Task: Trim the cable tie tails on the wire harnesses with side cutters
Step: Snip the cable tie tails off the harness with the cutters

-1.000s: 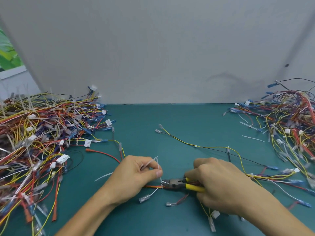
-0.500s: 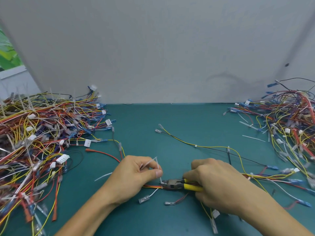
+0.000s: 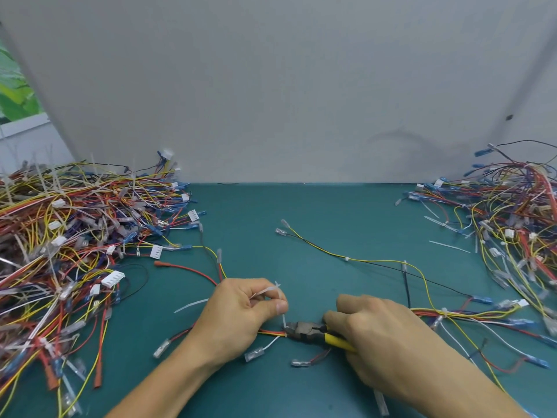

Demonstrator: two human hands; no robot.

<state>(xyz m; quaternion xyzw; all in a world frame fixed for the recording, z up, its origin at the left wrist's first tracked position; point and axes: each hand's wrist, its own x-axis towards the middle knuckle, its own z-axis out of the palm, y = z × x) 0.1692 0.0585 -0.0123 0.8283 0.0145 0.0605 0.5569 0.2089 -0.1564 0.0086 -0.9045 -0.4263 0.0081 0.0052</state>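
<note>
- R hand (image 3: 388, 342), approx 5 o'clock, nearest: grip clenched round the yellow handles of the side cutters (image 3: 304, 330); cutter nose points to 9 o'clock.
- Cutter nose sits at the base of the cable tie tail (image 3: 283, 319), where it leaves the harness (image 3: 269, 332) lying flat on the teal counter (image 3: 316, 212), approx 6 o'clock. Can't tell if the blades are closed.
- L hand (image 3: 238, 318), approx 7 o'clock: grip pinches that tail betw. thumb & forefinger, tail upright. More white tie strips (image 3: 268, 292) stick out of the fist's top.
- Loose tie strip (image 3: 191, 306) lies just beside L hand, on its 9 o'clock side.
- Mid counter, 12–1 o'clock: thin yellow + black wire pair (image 3: 346, 259) w/ clear terminals.
- Far L, 10 o'clock: big harness pile (image 3: 75, 236). Far R, 2 o'clock: second pile (image 3: 512, 224).
- 12 o'clock, behind: grey wall panel (image 3: 271, 86).
</note>
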